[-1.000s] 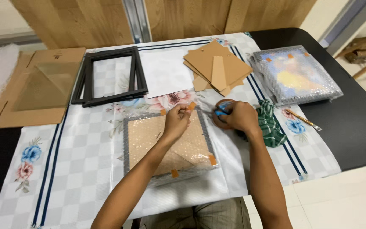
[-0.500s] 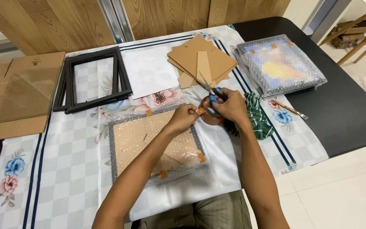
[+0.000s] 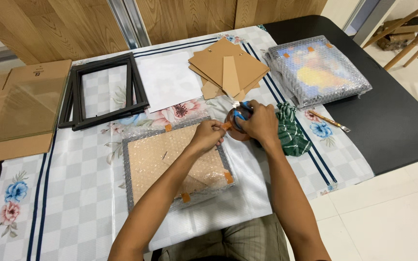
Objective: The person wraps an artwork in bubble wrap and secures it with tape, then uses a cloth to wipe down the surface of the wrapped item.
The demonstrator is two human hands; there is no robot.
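— What is the person holding, seen from the head camera?

— A roll of brown tape [image 3: 236, 126]. The right hand [image 3: 260, 123] is curled tight around it, just past the top right corner of the bubble-wrapped frame [image 3: 175, 162]. The left hand [image 3: 208, 136] sits right beside it and pinches the loose end of the tape between thumb and finger.

— So the hands are close?

— Very close, almost touching. Both arms reach up from the bottom of the picture and meet over the table. The left wrist lies over the wrapped frame.

— What else is near?

— A green striped cloth [image 3: 291, 130] lies under the right wrist. A pencil [image 3: 328, 120] is further right. Behind the hands is a pile of brown boards [image 3: 227, 71], a white sheet [image 3: 168, 80] and black frames [image 3: 103, 91]. Another bubble-wrapped picture [image 3: 318, 69] sits at the far right. Everything rests on a flowered checked tablecloth [image 3: 68, 193].
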